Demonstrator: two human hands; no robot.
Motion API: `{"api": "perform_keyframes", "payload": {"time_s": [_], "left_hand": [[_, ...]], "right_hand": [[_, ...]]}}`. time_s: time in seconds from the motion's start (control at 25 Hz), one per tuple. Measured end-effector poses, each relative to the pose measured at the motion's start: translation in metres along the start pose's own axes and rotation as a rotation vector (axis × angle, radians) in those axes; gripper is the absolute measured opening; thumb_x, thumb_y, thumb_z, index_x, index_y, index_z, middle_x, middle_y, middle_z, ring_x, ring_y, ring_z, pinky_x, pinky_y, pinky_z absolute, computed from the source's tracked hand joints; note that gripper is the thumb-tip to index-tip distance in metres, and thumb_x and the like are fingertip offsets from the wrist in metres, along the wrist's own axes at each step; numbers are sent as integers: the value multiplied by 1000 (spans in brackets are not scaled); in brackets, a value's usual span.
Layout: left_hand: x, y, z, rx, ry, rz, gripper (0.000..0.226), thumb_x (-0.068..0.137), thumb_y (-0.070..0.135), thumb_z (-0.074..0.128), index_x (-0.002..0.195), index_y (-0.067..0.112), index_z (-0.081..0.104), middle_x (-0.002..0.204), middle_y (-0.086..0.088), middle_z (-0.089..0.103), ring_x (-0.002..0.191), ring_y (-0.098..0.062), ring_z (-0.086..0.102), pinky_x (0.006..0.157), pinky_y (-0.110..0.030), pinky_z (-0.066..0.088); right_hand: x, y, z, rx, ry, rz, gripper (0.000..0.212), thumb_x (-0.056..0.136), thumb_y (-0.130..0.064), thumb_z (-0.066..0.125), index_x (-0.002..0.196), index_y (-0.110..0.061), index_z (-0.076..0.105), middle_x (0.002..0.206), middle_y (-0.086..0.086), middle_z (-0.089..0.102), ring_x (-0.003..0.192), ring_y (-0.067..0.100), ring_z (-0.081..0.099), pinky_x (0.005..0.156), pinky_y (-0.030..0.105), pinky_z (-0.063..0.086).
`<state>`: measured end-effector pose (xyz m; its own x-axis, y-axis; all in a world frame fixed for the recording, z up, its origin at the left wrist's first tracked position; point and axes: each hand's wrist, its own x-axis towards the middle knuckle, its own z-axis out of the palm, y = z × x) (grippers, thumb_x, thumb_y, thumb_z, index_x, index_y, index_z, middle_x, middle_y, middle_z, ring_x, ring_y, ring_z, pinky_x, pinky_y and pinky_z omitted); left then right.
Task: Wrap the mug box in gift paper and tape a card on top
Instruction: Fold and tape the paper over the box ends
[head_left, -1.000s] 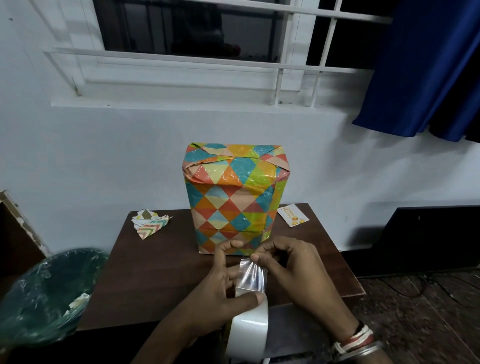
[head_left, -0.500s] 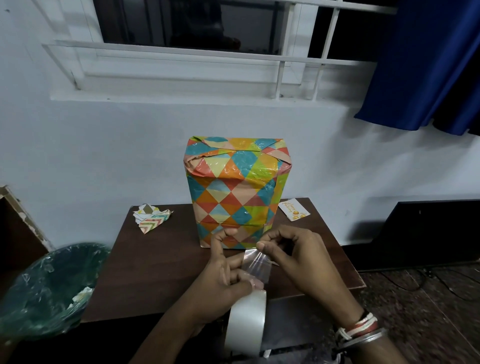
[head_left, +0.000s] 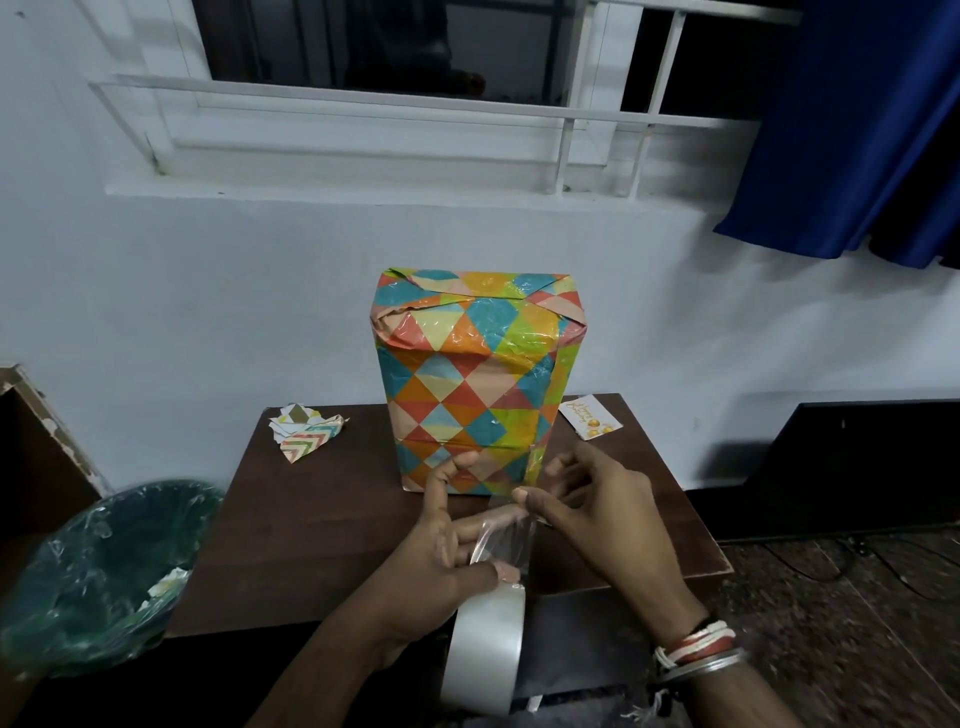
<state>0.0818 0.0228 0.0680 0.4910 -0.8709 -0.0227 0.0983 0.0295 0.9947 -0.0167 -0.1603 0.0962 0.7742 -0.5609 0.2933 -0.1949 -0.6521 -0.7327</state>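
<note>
The mug box (head_left: 475, 374), wrapped in paper with coloured diamonds, stands upright at the back of the brown table (head_left: 311, 530). A small white card (head_left: 589, 418) with gold print lies flat to its right. In front of the box, my left hand (head_left: 441, 561) holds a roll of clear tape (head_left: 485, 649), thumb pressed on the roll's top. My right hand (head_left: 597, 514) pinches the free end of the tape strip (head_left: 506, 540), drawn up off the roll.
Crumpled scraps of gift paper (head_left: 306, 434) lie at the table's back left. A bin lined with green plastic (head_left: 98, 577) stands left of the table. A white wall and window sill are behind, a blue curtain (head_left: 852, 130) at upper right.
My right hand has drawn the tape strip further off the roll, so the strip is longer. The roll in my left hand has sunk slightly.
</note>
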Motion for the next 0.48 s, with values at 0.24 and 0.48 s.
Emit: {"api": "perform_keyframes", "payload": {"time_s": [0.24,0.48], "left_hand": [[0,5,-6,-11,43,-5,87,82,-5,73,145,33,28,132,-3,71,96,-23,75,84,-34,59],[-3,7,-9,-16,76,-24,77,84,-1,74,145,29,38,131,-5,71,95,-18,75,80,-32,59]], "right_hand": [[-2,74,0,-597,-271,165,16,88,-35,67,101,-31,58,98,-5,67,95,25,67,77,39,55],[3,87,10,-665,-317,143,19,90,-33,65,108,-27,66,104,-1,65,97,26,66,79,37,53]]}}
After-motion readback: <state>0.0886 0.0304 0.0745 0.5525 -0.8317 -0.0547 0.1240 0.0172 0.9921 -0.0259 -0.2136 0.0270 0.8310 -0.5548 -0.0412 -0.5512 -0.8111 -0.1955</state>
